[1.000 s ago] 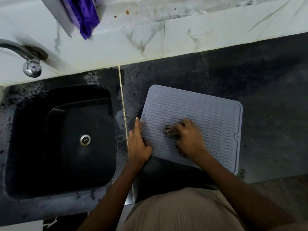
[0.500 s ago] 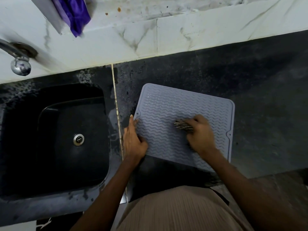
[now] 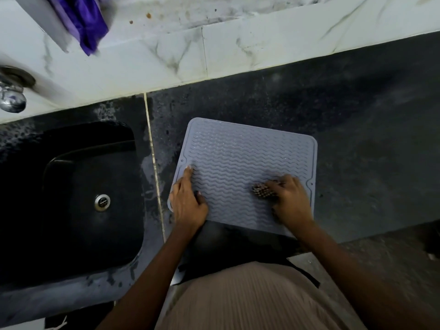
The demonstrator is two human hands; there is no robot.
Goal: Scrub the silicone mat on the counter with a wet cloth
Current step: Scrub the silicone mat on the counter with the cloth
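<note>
Beside the sink [image 3: 71, 186], on its right, a grey mat [image 3: 238, 163] with wavy ridges lies flat on the dark counter [image 3: 357, 139]. Its near edge reaches close to the counter's front edge, and its far edge stops well short of the white marble-patterned wall tiles [image 3: 166, 55] behind the counter.

At the mat's left edge, the left hand [image 3: 188, 201] rests palm down, with its fingers laid out straight and pressing on the ridged surface; the fingertips point away from the person, towards the wall. Towards the mat's right edge, the right hand [image 3: 290, 201] has its fingers curled over a small bunched cloth [image 3: 263, 190] with a dark-and-light pattern, holding it against the mat. Only the left end of the cloth shows from under the hand, and that part of the picture is somewhat blurred.

Between the mat and the sink, a pale seam [image 3: 153, 163] runs across the counter from the wall to the front edge, and the counter surface near it looks wet. Left of the mat, the sink is black, with a round metal drain [image 3: 102, 202] in its bottom. Above the sink's far left corner, a metal tap [image 3: 12, 91] comes out of the wall. Higher on the wall, above the sink, hangs a purple cloth [image 3: 85, 22].
</note>
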